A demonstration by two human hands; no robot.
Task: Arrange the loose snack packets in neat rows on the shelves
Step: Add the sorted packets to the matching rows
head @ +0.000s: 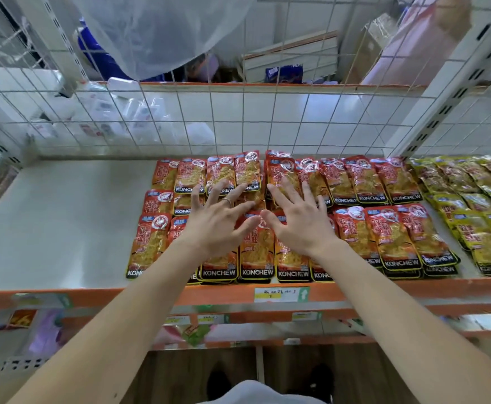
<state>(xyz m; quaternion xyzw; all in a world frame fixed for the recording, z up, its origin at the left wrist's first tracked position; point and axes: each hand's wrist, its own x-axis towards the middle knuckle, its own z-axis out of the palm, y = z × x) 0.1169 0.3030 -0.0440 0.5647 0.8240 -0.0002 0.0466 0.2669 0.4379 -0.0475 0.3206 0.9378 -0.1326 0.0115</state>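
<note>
Red and orange KONCHEW snack packets (390, 228) lie flat in rows across the middle of a white shelf (63, 217). Both my hands are spread over the centre of these rows. My left hand (221, 220), with a ring on one finger, has straight fingers reaching to the back row. My right hand (299, 220) lies beside it, fingers splayed and flat over the packets. Neither hand grips a packet. Whether the palms touch the packets I cannot tell. The packets under my hands are partly hidden.
Yellow-green snack packets (477, 211) fill the shelf's right end. The shelf's left part is bare white surface. A white wire grid (238, 118) backs the shelf, with metal uprights (442, 106) at the sides. An orange front rail (209, 297) carries a price label (280, 294). Lower shelves hold more goods.
</note>
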